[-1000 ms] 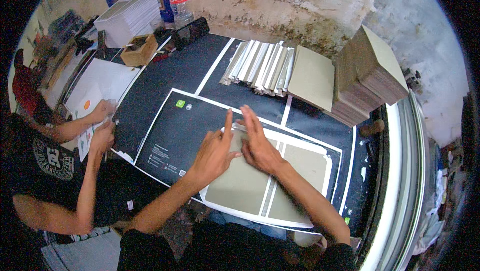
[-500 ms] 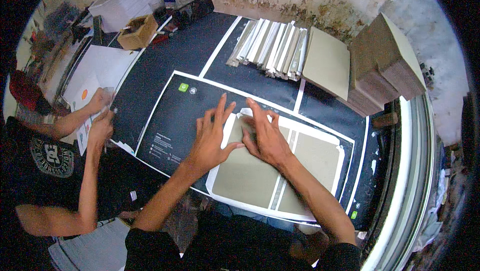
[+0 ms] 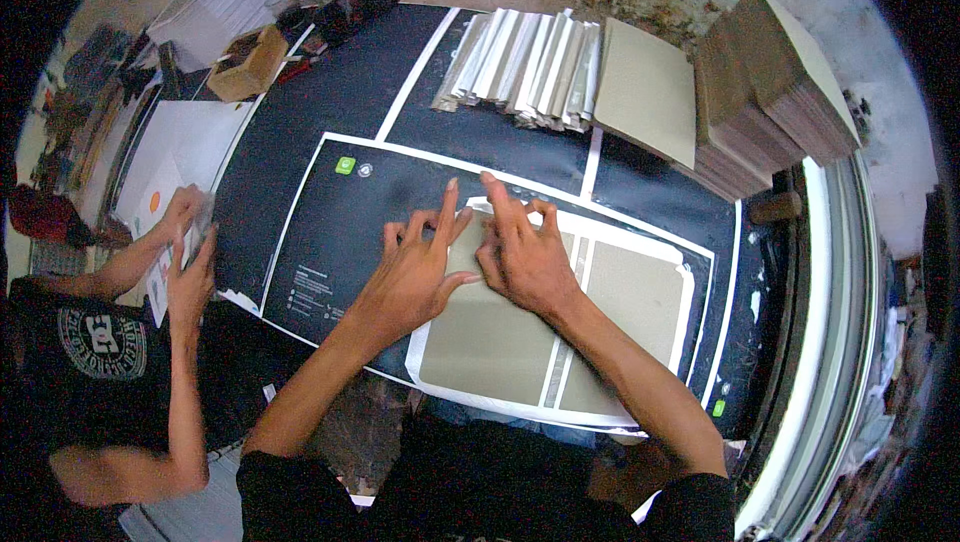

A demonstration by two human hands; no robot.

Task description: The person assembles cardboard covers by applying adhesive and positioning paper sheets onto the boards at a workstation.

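Observation:
My left hand (image 3: 415, 267) and my right hand (image 3: 520, 252) lie flat, fingers spread, side by side on the far left corner of a grey cardboard panel (image 3: 490, 332). That panel and a second grey panel (image 3: 625, 312) to its right rest on a white sheet (image 3: 690, 302), with a narrow grey strip between them. The white sheet lies on a large black printed sheet (image 3: 330, 242) with white border lines. Neither hand grips anything; both press down on the board.
A fan of silver-grey strips (image 3: 525, 67), a loose grey board (image 3: 645, 92) and a tall stack of boards (image 3: 775, 92) sit at the back. To the left a person in a black shirt (image 3: 90, 362) handles white paper (image 3: 165, 172). A small cardboard box (image 3: 245, 62) stands far left.
My hands have stayed on the left panel's far corner, fingers shifting slightly. The view has tilted so the table sits higher in the picture.

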